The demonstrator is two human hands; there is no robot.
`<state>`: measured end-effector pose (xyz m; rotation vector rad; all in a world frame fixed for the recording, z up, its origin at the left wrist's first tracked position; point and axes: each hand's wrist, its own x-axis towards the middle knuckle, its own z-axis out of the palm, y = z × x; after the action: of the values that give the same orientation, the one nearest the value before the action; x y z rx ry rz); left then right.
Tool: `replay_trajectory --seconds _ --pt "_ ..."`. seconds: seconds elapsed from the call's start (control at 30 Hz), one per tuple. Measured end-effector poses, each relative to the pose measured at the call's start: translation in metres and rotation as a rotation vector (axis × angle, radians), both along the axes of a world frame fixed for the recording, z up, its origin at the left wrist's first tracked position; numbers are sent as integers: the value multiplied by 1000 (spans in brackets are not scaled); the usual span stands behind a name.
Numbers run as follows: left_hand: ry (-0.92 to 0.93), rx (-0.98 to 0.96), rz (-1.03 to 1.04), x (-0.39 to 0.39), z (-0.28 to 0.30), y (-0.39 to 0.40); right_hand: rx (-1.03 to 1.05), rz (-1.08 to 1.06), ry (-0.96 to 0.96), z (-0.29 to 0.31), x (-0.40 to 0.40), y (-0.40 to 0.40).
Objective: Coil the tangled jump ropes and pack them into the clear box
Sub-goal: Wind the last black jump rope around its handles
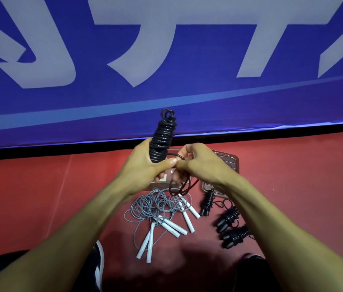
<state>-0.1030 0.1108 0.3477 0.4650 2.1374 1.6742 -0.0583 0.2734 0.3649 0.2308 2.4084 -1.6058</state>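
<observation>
Rope point(162, 142), black, wound tight round its own handles into a stubby bundle; held upright in front of the chest. Left hand point(145, 165) wraps the lower end of the bundle, thumb pressed along the coils. Right hand point(196, 163) just beside it, fingertips pinching the free tail point(184, 186), which loops down below both hands.

Handling, judged: cord looks thin, smooth, springy; light overall. Coils probably want to unwind if the thumb lifts. Best hold is mid-bundle across the wraps, not by the tail. Tail likely needs tucking under a wrap before release.

Below the hands, on the red floor: grey ropes point(156, 205) with white handles point(174, 227), loose and tangled, limp, likely to snag each other; take by the handles. Right of these, under the right forearm, three black bundles point(228, 218) already wound, lying apart from the box.

Box point(229, 163), clear, on the floor just beyond the hands, mostly hidden by them; contents cannot be told.
</observation>
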Motion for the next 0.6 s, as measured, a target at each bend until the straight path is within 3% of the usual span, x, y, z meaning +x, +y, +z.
replay_trajectory --seconds 0.2,0.3,0.47,0.6 --pt "-200 151 2 2 8 6 -87 -62 52 -4 -3 2" --pt "-36 -21 -14 1 5 3 -108 -75 64 -5 -3 2" --pt "83 -139 87 -4 1 -3 -31 -5 28 -7 -4 1" --pt "120 -257 31 2 2 -1 216 72 12 -6 -2 1"
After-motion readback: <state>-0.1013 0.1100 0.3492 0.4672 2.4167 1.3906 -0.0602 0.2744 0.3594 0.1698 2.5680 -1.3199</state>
